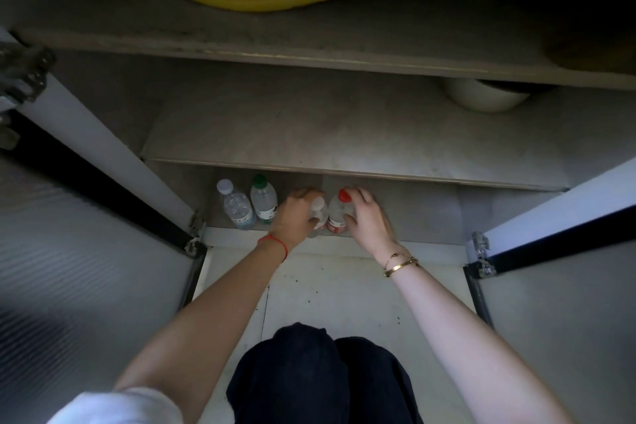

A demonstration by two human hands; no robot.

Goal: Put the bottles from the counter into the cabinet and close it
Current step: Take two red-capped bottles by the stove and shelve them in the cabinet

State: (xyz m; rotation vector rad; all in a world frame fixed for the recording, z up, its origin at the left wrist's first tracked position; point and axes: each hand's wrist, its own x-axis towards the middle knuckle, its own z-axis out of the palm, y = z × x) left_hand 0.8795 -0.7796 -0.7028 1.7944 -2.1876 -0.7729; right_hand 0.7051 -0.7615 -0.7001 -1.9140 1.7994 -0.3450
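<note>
From my feed both hands are down in the open cabinet [344, 148], on its bottom shelf. My left hand [296, 213] is curled round a white-capped bottle [318, 213], and my right hand [366, 217] is wrapped about a red-capped bottle [339, 213] — the two bottles stand touching, or very nearly, in the middle of the shelf. The left fingers [304, 194] close over the shoulder from the left and behind, so most of that bottle is hidden. The right fingers [359, 194] reach over the far side of the red-capped one, its cap and label showing on the near side. Both grips look closed on the bottles, though blur keeps me from telling how tightly.

I judge these to be small clear plastic water bottles: light if part empty, thin-walled, liable to dent and slip under a hard squeeze. The stiffest hold should be at the shoulder just beneath the cap, where both hands sit now. They are tall for their base, so a nudge could topple them.

Two more stand upright to the left — another white-capped bottle [235, 205] and a green-capped bottle [263, 200], just beside each other and near my left hand. Both doors, the left door [86, 268] and right door [568, 286], hang wide open.
</note>
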